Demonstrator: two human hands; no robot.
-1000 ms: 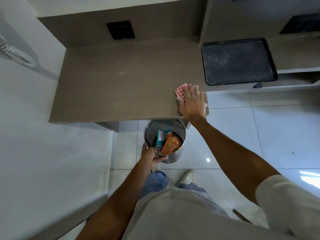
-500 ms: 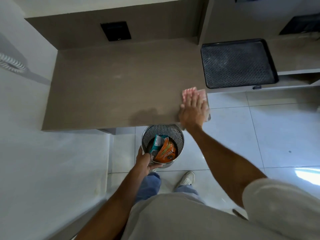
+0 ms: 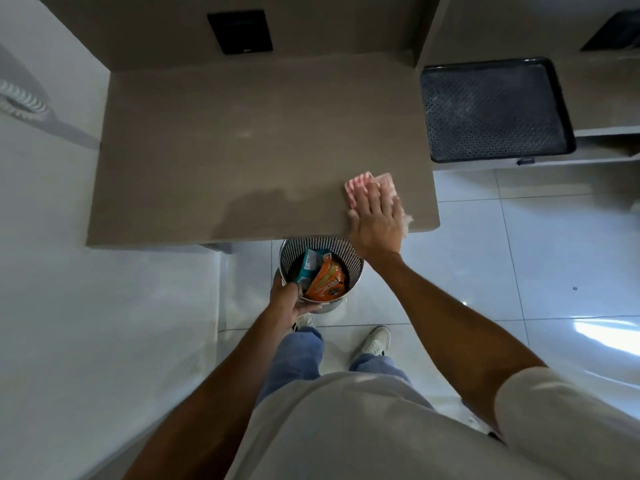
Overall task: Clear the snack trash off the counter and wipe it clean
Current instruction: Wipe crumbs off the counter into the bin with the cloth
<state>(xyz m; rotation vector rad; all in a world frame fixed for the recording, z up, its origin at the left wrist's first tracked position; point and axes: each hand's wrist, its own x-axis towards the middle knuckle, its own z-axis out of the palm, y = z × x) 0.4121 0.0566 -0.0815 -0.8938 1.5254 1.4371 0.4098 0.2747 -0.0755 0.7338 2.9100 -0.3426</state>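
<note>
My right hand [image 3: 375,221] lies flat on a pink-and-white striped cloth [image 3: 360,183], pressing it onto the brown counter [image 3: 242,150] near its front right corner. A damp streak darkens the counter left of the cloth. My left hand [image 3: 289,301] grips the near rim of a perforated metal bin [image 3: 349,252], held just below the counter's front edge. Inside the bin are an orange snack wrapper [image 3: 327,278] and a teal-and-white wrapper [image 3: 310,263]. No trash shows on the counter.
A black perforated tray [image 3: 491,109] sits on a lower shelf to the right. A black wall panel [image 3: 240,31] is set in the back wall. A white surface with a coiled cord [image 3: 20,98] lies left. My shoes stand on glossy white floor tiles [image 3: 519,254].
My right hand and the cloth have slid a little to the right along the counter's front edge, leaving a damp streak. The left hand still holds the bin below the edge.
</note>
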